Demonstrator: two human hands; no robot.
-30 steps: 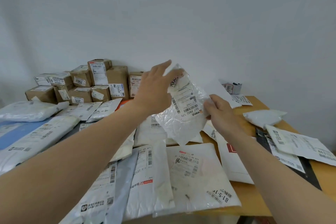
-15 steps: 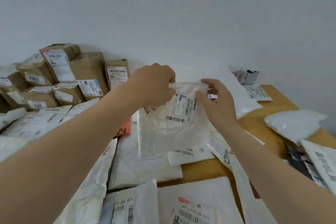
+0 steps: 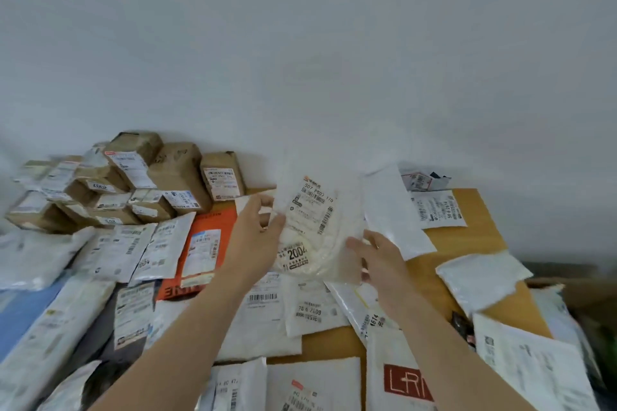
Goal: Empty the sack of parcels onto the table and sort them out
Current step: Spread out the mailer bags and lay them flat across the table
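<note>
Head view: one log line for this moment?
clear parcel; label facing camera; left hand at left edge; right hand at lower right; grip unclear

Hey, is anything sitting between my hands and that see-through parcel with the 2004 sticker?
Nothing visible does. The left hand pinches the see-through parcel at its left edge, and the right hand is at its lower right corner. The white mailers lie on the table below.

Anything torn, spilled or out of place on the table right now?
The white bag on the right of the table has a jagged lower edge, possibly torn; too blurred to confirm. Nothing looks spilled.
</note>
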